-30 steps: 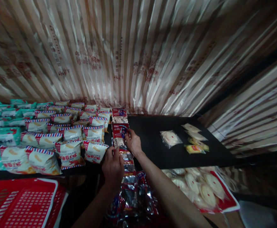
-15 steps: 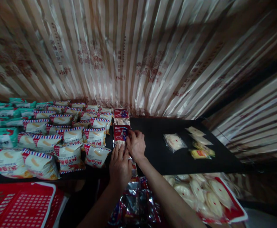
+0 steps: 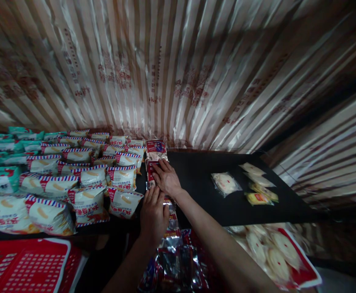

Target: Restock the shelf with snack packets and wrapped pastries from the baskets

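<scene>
A dark red printed packet (image 3: pixel 150 170) lies on the black table, partly covered by my hands. My right hand (image 3: pixel 167 179) rests on top of it with the fingers stretched out. At the packet's near end lies my left hand (image 3: pixel 155 209), its fingers extended and close together, touching that edge. Just behind is a second red packet (image 3: pixel 156 146) of the same kind, lying flat. Below my hands, more shiny dark packets (image 3: pixel 170 262) are heaped near the table's front edge.
Rows of white bread bags (image 3: pixel 92 177) and green bags (image 3: pixel 1 179) fill the left side. On the right lie a clear-wrapped round flatbread (image 3: pixel 226 183) and yellow packets (image 3: pixel 258 198). A red basket (image 3: pixel 22 264) and a red tray (image 3: pixel 310 274) of flatbreads stand in front.
My right hand has shifted slightly left and flattened over the red packet, covering more of its print. My left hand stays at the near end.
</scene>
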A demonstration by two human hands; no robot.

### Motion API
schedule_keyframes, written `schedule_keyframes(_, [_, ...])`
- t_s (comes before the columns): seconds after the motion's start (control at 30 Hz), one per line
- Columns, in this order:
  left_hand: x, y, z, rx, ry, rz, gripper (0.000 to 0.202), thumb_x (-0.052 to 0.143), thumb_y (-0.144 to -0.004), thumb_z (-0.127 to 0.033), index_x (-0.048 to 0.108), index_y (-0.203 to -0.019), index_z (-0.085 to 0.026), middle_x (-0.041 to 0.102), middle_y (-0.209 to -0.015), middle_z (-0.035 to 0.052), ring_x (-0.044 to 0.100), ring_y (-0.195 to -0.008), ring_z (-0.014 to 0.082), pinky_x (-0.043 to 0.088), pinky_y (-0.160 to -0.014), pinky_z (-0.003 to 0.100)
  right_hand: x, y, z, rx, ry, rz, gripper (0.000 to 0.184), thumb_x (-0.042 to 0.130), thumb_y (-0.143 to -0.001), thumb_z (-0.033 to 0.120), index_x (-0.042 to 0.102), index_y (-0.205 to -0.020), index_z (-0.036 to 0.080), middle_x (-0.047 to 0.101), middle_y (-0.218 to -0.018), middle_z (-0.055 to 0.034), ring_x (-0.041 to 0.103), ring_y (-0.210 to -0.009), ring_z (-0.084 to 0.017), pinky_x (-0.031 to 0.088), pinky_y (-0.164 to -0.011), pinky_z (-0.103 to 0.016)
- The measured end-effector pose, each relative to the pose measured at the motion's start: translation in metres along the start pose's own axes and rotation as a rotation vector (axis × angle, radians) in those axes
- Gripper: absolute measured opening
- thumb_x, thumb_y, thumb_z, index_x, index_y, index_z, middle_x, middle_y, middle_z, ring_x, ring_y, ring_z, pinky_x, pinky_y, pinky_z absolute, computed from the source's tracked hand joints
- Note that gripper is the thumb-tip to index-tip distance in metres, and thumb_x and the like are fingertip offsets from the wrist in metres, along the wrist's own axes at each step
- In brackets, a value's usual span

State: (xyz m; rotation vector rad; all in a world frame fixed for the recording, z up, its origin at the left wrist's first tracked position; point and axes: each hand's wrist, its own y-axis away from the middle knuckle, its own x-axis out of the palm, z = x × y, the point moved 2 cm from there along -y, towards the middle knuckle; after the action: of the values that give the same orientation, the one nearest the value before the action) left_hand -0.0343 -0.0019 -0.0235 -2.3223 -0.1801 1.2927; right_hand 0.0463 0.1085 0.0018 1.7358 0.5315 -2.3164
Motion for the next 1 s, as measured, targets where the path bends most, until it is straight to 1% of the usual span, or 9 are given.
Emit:
schedule_keyframes(0.2, [0.001,0.0,-0.001,-0.024,-0.011,-0.005,0.034,0.05,-0.079,-0.016,0.059,-0.112,-0.014,0.057,-0.124,0.0151,0.047,-0.122,0.0299,0.041,-0.1,0.051,0.011,-0.001,-0.006,0.03,-0.013,0.019,0.045,0.041,-0.091,0.04,0.047,-0.133,0.026,0.03,-0.149,-0.0083,0.021,-0.138,-0.03,0.029,-0.105,-0.048])
schedule_keyframes(0.4, [-0.001,0.0,-0.002,-0.028,0.014,0.042,0.034,0.05,-0.079,-0.014,0.059,-0.111,-0.011,0.053,-0.127,0.0182,0.043,-0.125,0.0304,0.037,-0.103,0.052,0.015,-0.002,-0.008,0.027,-0.048,0.003,0.044,0.041,-0.091,0.039,0.048,-0.132,0.025,0.031,-0.149,-0.0084,0.018,-0.138,-0.03,0.026,-0.106,-0.049])
schedule_keyframes(0.53, [-0.005,-0.001,-0.003,-0.004,0.023,0.037,0.031,0.049,-0.081,-0.015,0.059,-0.11,-0.011,0.05,-0.131,0.0188,0.038,-0.129,0.0298,0.034,-0.106,0.052,0.005,0.003,-0.004,0.038,-0.134,-0.125,0.041,0.041,-0.091,0.037,0.052,-0.128,0.022,0.032,-0.147,-0.009,0.017,-0.139,-0.028,0.021,-0.109,-0.048])
schedule_keyframes(0.6, [-0.008,-0.001,-0.004,0.022,0.047,0.004,0.029,0.047,-0.083,-0.016,0.059,-0.109,-0.012,0.049,-0.133,0.0181,0.036,-0.131,0.029,0.033,-0.106,0.051,-0.006,0.015,-0.004,0.083,-0.218,-0.249,0.039,0.039,-0.092,0.035,0.054,-0.124,0.02,0.039,-0.143,-0.0096,0.025,-0.136,-0.025,0.025,-0.108,-0.044])
schedule_keyframes(0.73, [-0.029,0.01,-0.017,0.16,0.182,-0.079,0.027,0.043,-0.084,-0.011,0.06,-0.106,-0.013,0.06,-0.117,0.0146,0.048,-0.12,0.0235,0.041,-0.1,0.042,-0.029,0.078,-0.009,0.224,-0.462,-0.544,0.033,0.034,-0.092,0.035,0.055,-0.112,0.018,0.057,-0.118,-0.0111,0.05,-0.113,-0.019,0.037,-0.099,-0.036])
schedule_keyframes(0.83, [-0.049,0.041,-0.046,0.332,0.349,0.004,0.024,0.044,-0.081,-0.009,0.061,-0.097,-0.014,0.066,-0.093,0.0099,0.06,-0.093,0.0185,0.049,-0.085,0.034,-0.029,0.151,-0.017,0.479,-0.66,-0.666,0.029,0.037,-0.091,0.04,0.051,-0.105,0.018,0.059,-0.094,-0.0057,0.057,-0.086,-0.016,0.045,-0.082,-0.032])
schedule_keyframes(0.87, [-0.052,0.056,-0.059,0.365,0.405,0.065,0.022,0.044,-0.08,-0.01,0.062,-0.093,-0.015,0.067,-0.09,0.0093,0.06,-0.085,0.0179,0.05,-0.079,0.032,-0.023,0.176,-0.019,0.563,-0.719,-0.67,0.03,0.037,-0.09,0.042,0.05,-0.103,0.018,0.058,-0.087,-0.0035,0.057,-0.078,-0.015,0.046,-0.075,-0.03])
schedule_keyframes(0.93, [-0.046,0.089,-0.084,0.336,0.527,0.285,0.019,0.046,-0.078,-0.013,0.063,-0.086,-0.017,0.066,-0.084,0.0072,0.059,-0.076,0.0167,0.049,-0.071,0.03,-0.004,0.221,-0.024,0.706,-0.737,-0.608,0.031,0.038,-0.089,0.046,0.051,-0.093,0.019,0.055,-0.074,-0.0001,0.054,-0.068,-0.015,0.045,-0.067,-0.028])
schedule_keyframes(1.0, [-0.026,0.12,-0.098,0.097,0.613,0.472,0.02,0.047,-0.074,-0.01,0.064,-0.079,-0.02,0.065,-0.079,0.0038,0.06,-0.074,0.0153,0.048,-0.07,0.027,0.026,0.253,-0.028,0.802,-0.732,-0.397,0.034,0.04,-0.086,0.049,0.054,-0.086,0.019,0.057,-0.069,-0.0004,0.054,-0.064,-0.016,0.044,-0.063,-0.027])
